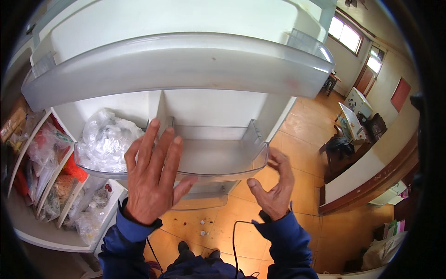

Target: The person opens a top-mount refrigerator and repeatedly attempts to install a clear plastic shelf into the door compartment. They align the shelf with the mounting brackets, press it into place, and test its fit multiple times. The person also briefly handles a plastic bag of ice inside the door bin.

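In front of me stands an open fridge door with clear plastic shelves. My left hand (155, 174) is at the front rim of the middle door bin (213, 156), its fingers stretched out and spread, holding nothing. By that bin's right end is my right hand (275, 186), thumb and fingers apart and curved; whether it touches the rim I cannot tell. A crumpled clear plastic bag (109, 139) fills the bin's left part, beside my left fingers. The bin's right part is bare. Above hangs a wider greyish door shelf (186, 65).
To the left, fridge shelves (65, 200) hold several bagged foods, one bag red-orange (74, 168). A lower door bin (200, 201) sits beneath. White scraps (203, 228) lie on the orange tiled floor (297, 153). A table (351, 123) and a dark chair (341, 153) stand at the right.
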The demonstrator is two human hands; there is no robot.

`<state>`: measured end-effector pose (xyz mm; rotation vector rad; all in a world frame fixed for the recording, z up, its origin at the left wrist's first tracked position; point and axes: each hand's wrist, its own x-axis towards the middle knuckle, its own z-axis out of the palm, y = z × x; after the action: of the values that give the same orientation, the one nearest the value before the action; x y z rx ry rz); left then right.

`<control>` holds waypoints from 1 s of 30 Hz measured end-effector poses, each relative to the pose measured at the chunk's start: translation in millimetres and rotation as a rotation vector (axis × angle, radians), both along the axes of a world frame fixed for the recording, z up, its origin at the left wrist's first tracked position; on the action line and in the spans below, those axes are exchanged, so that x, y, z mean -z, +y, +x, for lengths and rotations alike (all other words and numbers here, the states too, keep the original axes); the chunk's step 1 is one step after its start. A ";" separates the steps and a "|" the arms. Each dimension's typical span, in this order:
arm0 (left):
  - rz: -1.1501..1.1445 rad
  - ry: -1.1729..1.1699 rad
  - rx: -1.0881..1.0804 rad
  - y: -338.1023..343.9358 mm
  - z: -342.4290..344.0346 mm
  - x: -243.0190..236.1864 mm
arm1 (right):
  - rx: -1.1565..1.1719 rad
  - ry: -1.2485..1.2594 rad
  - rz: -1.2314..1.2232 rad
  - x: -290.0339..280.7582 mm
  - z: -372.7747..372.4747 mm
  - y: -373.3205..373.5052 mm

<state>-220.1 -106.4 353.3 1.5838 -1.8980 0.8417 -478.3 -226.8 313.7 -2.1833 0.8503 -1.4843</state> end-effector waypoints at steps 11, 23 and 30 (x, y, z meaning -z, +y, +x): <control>0.173 -0.198 -0.064 -3.9 -0.9 -32.8 | -0.187 -0.501 0.449 38.1 20.0 -0.8; 0.238 -0.271 -0.063 -4.3 -6.8 -42.4 | -0.290 -0.431 0.786 76.4 7.7 8.6; 0.281 -0.294 -0.087 -2.9 -10.8 -38.1 | -0.636 -0.855 1.046 57.9 28.8 1.3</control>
<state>-230.9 -109.3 391.4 1.7993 -2.2495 0.9177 -449.5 -225.5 255.8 -0.7884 0.3826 -1.0638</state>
